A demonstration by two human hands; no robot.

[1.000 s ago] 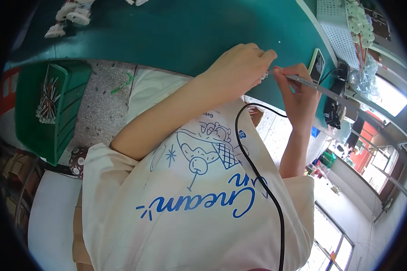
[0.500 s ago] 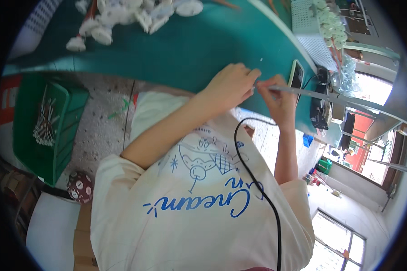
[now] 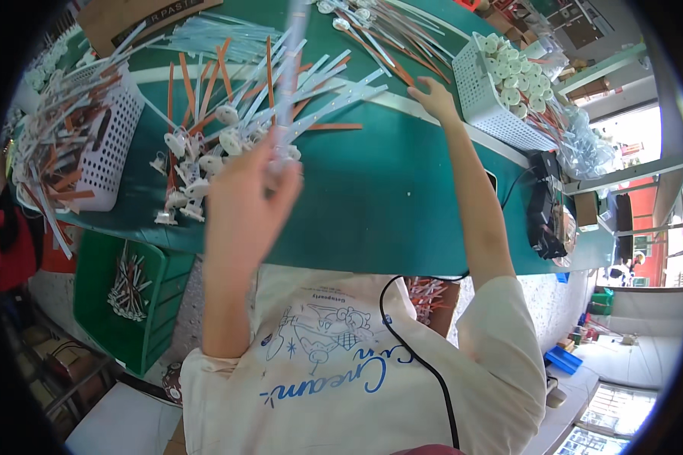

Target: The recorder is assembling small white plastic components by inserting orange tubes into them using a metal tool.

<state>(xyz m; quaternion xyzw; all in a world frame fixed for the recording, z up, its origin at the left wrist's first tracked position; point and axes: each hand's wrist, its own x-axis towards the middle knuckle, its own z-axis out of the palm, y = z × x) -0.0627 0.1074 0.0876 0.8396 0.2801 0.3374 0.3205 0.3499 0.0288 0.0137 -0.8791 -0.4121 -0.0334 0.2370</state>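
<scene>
My left hand [image 3: 247, 205], blurred by motion, is over the near left of the green table, closed on a long translucent strip [image 3: 293, 64] that points away from me. Just beyond it lies a heap of white round plastic pieces [image 3: 231, 140] with brown and clear strips attached. My right hand [image 3: 436, 100] reaches far out over the back right, its fingers apart and nothing seen in them. Close by its fingertips is a spread of brown and clear strips with white round ends [image 3: 376, 54].
White perforated baskets hold strips at the left [image 3: 118, 148] and round pale pieces at the right [image 3: 474, 91]. A green crate [image 3: 155, 303] stands below the table's left edge. A black cable [image 3: 425, 368] crosses my shirt. Black equipment [image 3: 546, 212] sits at the table's right end.
My hands were together near the table's front edge, with a strip at the right hand. They have parted: left hand leftward with a strip, right hand far forward. The view has tilted up.
</scene>
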